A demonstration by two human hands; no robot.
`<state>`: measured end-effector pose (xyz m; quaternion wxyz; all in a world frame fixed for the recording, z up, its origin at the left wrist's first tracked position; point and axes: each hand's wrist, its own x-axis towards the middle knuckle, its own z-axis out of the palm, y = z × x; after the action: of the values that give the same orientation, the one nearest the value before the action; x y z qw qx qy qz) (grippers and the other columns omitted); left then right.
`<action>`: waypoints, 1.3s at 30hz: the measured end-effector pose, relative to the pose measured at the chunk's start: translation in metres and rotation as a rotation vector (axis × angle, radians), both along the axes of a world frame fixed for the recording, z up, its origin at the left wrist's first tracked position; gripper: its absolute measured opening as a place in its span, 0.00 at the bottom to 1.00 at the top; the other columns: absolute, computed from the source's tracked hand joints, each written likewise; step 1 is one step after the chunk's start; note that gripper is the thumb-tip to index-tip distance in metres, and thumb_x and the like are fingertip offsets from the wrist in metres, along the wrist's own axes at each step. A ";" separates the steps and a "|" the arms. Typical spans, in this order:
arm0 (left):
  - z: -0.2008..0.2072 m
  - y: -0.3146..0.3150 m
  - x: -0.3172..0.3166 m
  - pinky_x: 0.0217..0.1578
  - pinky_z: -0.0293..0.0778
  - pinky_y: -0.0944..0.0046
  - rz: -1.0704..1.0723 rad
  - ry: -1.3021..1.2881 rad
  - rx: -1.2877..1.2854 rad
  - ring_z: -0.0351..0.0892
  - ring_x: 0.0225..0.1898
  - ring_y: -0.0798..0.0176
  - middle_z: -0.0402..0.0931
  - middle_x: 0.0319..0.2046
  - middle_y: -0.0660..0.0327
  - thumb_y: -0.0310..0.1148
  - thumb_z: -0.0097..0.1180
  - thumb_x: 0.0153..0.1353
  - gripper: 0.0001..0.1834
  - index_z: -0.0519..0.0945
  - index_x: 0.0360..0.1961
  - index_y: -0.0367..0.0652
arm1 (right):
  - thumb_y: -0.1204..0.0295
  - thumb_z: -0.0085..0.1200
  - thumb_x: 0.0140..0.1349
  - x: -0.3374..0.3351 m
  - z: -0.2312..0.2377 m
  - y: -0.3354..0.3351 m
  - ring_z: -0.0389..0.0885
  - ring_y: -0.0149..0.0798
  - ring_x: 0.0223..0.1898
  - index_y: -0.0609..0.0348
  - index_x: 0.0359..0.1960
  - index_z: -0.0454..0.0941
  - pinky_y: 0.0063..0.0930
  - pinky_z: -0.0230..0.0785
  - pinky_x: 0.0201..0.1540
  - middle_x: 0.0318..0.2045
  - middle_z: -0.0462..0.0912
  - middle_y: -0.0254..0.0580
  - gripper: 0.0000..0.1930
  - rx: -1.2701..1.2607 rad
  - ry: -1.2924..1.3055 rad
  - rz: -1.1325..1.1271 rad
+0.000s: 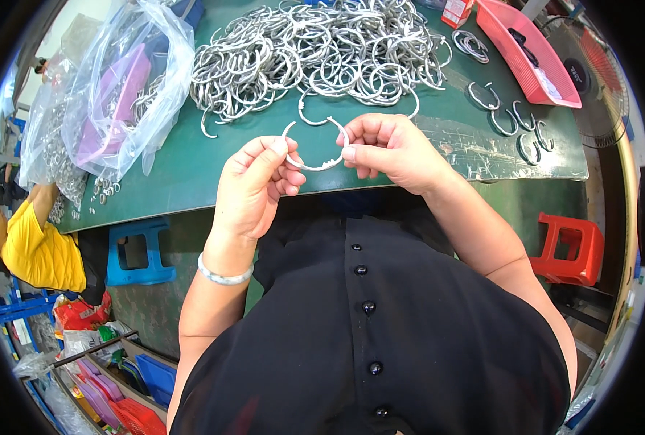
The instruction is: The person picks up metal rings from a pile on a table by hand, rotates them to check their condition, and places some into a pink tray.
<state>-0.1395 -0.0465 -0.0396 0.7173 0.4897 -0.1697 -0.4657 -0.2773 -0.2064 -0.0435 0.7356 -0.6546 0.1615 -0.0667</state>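
Over the table's near edge I hold a silvery hinged metal ring, its gap facing the far side. The thumb and fingers of my left hand pinch its left part, and my right hand pinches its right part near a small joint. Just beyond it, another open ring lies at the foot of a big heap of similar metal rings. A pale bangle circles my left wrist.
The green table carries clear plastic bags and a purple basket at left. At right are several loose rings, a pink basket and a fan. Stools stand below, blue and red. A person in yellow is at far left.
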 end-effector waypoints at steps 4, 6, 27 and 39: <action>0.001 0.000 -0.002 0.22 0.69 0.75 0.000 -0.025 0.010 0.74 0.21 0.71 0.74 0.23 0.62 0.32 0.49 0.58 0.08 0.74 0.32 0.37 | 0.71 0.53 0.51 0.000 0.000 0.003 0.69 0.20 0.19 0.58 0.30 0.73 0.12 0.59 0.21 0.20 0.73 0.28 0.06 0.002 -0.001 -0.020; 0.002 -0.001 -0.004 0.22 0.68 0.75 0.004 -0.042 0.022 0.73 0.21 0.72 0.74 0.23 0.62 0.31 0.48 0.59 0.08 0.74 0.33 0.38 | 0.71 0.52 0.51 0.000 0.001 0.003 0.69 0.20 0.19 0.58 0.30 0.73 0.12 0.59 0.20 0.20 0.73 0.27 0.06 0.004 -0.002 -0.027; -0.008 0.007 -0.008 0.33 0.73 0.70 0.070 -1.085 -0.304 0.75 0.31 0.64 0.71 0.35 0.53 0.17 0.49 0.54 0.09 0.74 0.37 0.32 | 0.81 0.55 0.49 -0.005 -0.010 0.003 0.74 0.29 0.25 0.61 0.31 0.76 0.19 0.65 0.28 0.24 0.77 0.38 0.06 -0.662 -0.487 -0.237; 0.012 0.003 -0.022 0.24 0.68 0.74 0.167 -1.277 -0.281 0.73 0.24 0.67 0.75 0.27 0.56 0.17 0.57 0.45 0.11 0.77 0.33 0.35 | 0.79 0.54 0.51 -0.006 -0.015 0.002 0.71 0.24 0.24 0.63 0.33 0.77 0.16 0.63 0.27 0.24 0.76 0.35 0.07 -0.498 -0.357 -0.212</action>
<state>-0.1614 -0.0433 -0.0273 0.5665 0.5831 -0.5823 0.0002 -0.2836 -0.2043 -0.0583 0.5585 -0.7717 0.0759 -0.2944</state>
